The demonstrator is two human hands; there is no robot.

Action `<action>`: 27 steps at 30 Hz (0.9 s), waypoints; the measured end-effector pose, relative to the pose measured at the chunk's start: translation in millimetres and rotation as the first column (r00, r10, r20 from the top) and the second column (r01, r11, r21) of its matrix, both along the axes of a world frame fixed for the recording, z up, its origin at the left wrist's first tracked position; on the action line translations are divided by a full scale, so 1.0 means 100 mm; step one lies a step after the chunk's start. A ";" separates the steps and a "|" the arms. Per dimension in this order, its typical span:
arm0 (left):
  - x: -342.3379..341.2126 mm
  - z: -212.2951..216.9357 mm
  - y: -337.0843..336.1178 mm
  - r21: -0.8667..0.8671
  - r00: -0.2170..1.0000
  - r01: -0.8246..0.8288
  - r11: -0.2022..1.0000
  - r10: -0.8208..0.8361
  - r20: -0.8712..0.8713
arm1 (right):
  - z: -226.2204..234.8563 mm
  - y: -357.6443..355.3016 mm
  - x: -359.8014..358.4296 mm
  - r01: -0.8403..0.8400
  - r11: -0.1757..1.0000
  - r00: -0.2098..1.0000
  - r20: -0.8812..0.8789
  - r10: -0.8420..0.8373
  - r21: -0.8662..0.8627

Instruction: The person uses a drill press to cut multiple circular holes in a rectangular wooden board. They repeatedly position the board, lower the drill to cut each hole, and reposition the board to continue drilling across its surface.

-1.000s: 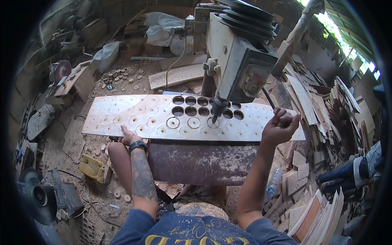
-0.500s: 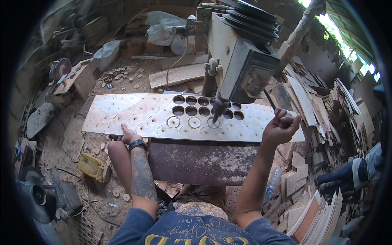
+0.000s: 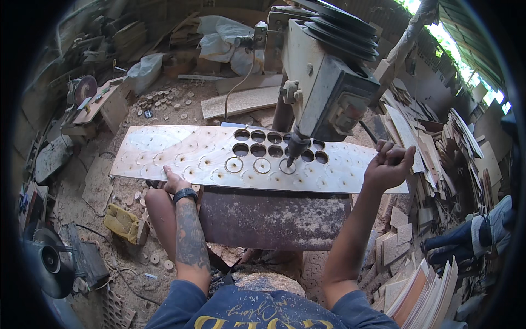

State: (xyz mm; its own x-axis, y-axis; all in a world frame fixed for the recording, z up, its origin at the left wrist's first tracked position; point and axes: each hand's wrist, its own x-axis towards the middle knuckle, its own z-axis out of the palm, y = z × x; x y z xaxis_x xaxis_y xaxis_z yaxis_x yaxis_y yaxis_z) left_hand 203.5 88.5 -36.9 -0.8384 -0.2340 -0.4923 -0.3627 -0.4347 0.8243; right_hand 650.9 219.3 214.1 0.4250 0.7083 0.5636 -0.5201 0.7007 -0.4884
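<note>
A long pale plywood board lies across the dark metal table of a drill press. Two rows of round holes are cut through its far middle part, with scored rings and small pilot holes over much of the rest. The drill chuck points down, its cutter at a ring in the nearer row. My left hand grips the board's near edge at the left, thumb on top and fingers hidden beneath. To the right, my right hand is closed around the press's feed lever, mostly hidden by the hand.
Stacked wood offcuts crowd the right side. Round cut discs and sawdust cover the floor at far left. A yellow block and a fan-like dark machine stand at left. A person's gloved hand shows at far right.
My right hand has shifted right and slightly outward with the lever. The left hand and board stay nearly in place, and the cutter is at the same ring.
</note>
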 end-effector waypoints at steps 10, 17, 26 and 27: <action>-0.10 -0.21 -0.10 0.154 0.984 0.178 0.972 -0.177 -0.023 | 1.17 0.53 -0.27 0.016 0.996 0.978 0.208 0.002 -0.085; -0.03 -0.26 -0.10 0.157 0.954 0.291 0.944 -0.273 -0.125 | 1.70 1.36 -0.60 0.095 0.959 0.884 0.465 0.043 -0.269; -0.29 0.02 -0.24 0.446 0.896 0.415 0.793 -0.441 -0.049 | 1.75 2.24 -0.61 0.284 0.926 0.769 0.636 -0.065 -0.249; -0.39 0.03 -0.28 0.482 0.909 0.389 0.785 -0.411 -0.065 | 1.74 2.22 -0.61 0.271 0.927 0.774 0.631 -0.049 -0.260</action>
State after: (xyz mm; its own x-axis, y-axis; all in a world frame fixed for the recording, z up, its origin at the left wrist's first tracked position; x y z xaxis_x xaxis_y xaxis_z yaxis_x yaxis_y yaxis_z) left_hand 164.2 60.1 -33.5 -0.7807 0.3893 -0.4888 -0.6206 -0.5743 0.5338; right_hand 590.4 441.4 387.8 0.1989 0.8453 0.4959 0.0663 0.4932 -0.8674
